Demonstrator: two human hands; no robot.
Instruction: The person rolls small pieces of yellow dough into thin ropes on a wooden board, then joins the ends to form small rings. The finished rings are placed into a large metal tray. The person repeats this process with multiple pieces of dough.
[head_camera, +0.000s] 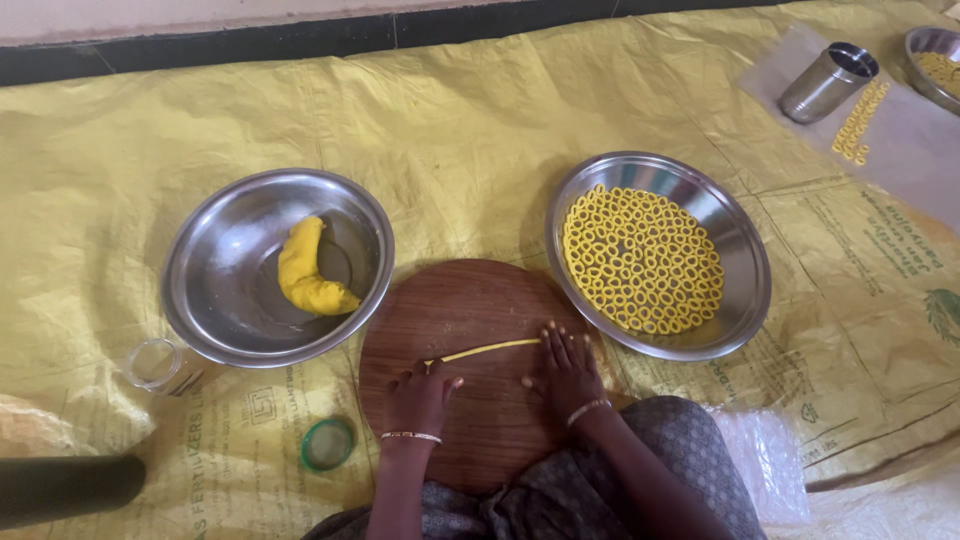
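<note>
Resting on a round wooden board (470, 330), a thin rope of yellow dough (487, 349) lies almost straight, a little tilted, smooth and soft in look. The board is dark brown with a fine grain and sits on a crinkled yellow plastic sheet (480, 110) that covers the floor.

The left hand (420, 395) is at the left end of the rope, palm down, with the fingers curled loosely and the thumb stretched to the side; the fingertips touch the rope's end. The right hand (565, 372) lies flat on the board with the fingers spread and straight, their tips on the right end of the rope. Neither hand pinches or closes on anything; both press from above. Each wrist carries a thin bangle.

To the left of the board stands a shiny steel bowl (215, 300), touching the board's edge, and inside it lies a curved lump of yellow dough (305, 272), thick and a little rough. To the right a second steel plate (740, 290) holds many small yellow rings (640, 260), packed flat in one layer. A small green lid (328, 444) and a clear glass (153, 362) lie near the bowl. Far right, a steel tumbler (828, 82) stands beside a row of more rings.
</note>
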